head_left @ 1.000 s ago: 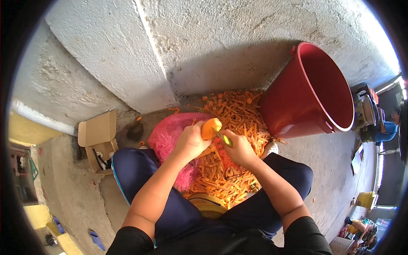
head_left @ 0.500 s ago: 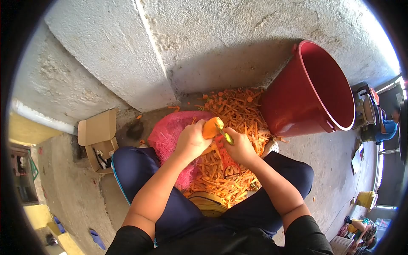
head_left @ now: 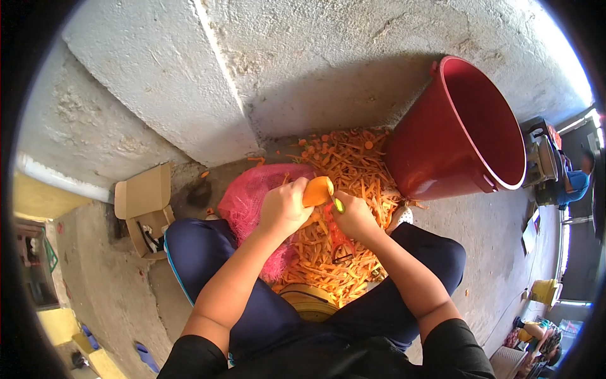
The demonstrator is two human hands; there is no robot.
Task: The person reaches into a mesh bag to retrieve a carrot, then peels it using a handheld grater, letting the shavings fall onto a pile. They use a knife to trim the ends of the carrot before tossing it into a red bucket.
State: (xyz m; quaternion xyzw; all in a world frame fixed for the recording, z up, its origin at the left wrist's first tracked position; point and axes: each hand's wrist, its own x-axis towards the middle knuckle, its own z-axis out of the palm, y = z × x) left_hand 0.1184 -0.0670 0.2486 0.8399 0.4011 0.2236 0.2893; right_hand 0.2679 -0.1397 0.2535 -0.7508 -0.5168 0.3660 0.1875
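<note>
My left hand (head_left: 283, 208) grips an orange carrot (head_left: 317, 190), its blunt end pointing up and right. My right hand (head_left: 356, 218) holds a peeler with a yellow-green handle (head_left: 339, 204) pressed against the carrot's right side. Both hands hover over a heap of orange carrot peelings (head_left: 341, 189) on the concrete floor between my knees. A pink mesh sack (head_left: 247, 199) lies just left of the hands.
A large red bucket (head_left: 467, 126) stands to the right against the concrete wall. An open cardboard box (head_left: 145, 205) sits on the floor at left. A yellow round object (head_left: 308, 302) is between my legs. Other people sit at the far right edge.
My right hand with the peeler has slid left and up along the carrot, closer to my left hand. The carrot has turned slightly.
</note>
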